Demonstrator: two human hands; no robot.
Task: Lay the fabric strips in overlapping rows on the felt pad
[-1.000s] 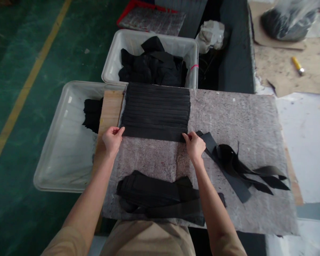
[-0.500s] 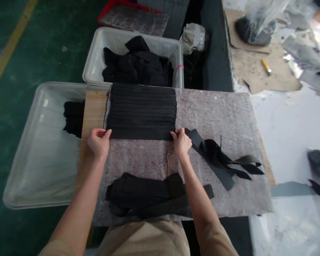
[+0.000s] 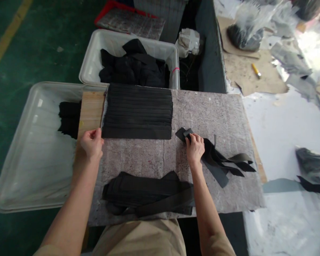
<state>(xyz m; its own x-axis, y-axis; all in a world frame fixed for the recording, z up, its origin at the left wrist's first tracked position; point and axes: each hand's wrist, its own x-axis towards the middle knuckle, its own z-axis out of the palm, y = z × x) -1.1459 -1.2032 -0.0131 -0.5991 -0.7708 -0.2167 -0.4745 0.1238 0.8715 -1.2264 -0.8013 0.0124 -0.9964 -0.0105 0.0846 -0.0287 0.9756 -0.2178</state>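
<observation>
Rows of black strips (image 3: 138,113) lie side by side, overlapping, on a speckled grey board (image 3: 218,113). At their near left corner is my left hand (image 3: 92,145), its fingers curled in a pinch; whether anything is between the fingertips is hidden. My right hand (image 3: 195,148) is closed on a black strip (image 3: 188,132) at the near end of a loose, tangled bunch of strips (image 3: 221,160) right of the rows. Close to my body, a folded stack of black strips (image 3: 146,192) rests on the board, partly behind my right forearm.
A white bin (image 3: 24,153) with black pieces stands under the board's left side. Behind the board, another white bin (image 3: 86,67) holds black material. On the right, a white-covered table (image 3: 277,121) carries cardboard, plastic bags and a yellow cutter knife (image 3: 256,70).
My right hand has left the near right corner of the rows and moved right onto the loose strips. My left hand stays by the left corner. The view has shifted slightly.
</observation>
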